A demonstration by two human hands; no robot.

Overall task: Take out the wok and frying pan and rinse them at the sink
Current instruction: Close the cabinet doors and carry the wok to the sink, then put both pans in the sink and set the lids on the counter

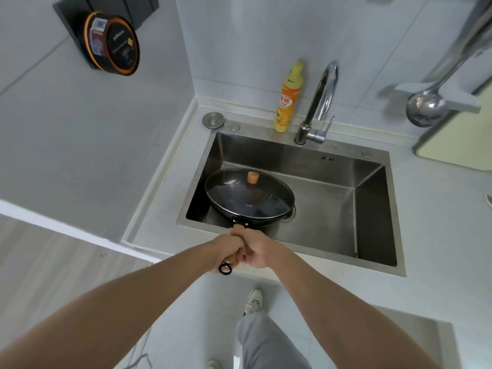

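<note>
Fingers (241,255) of 2 hands grip 1 wok (249,199).

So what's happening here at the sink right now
A person is holding a lidded wok by its wooden handle with both hands, the left hand and the right hand wrapped round it together. The wok's body is down in the left part of the steel sink, with the glass lid on it. No water is visible at the faucet, so rinsing hasn't started. A yellow bottle of dish soap stands behind the sink.
</note>
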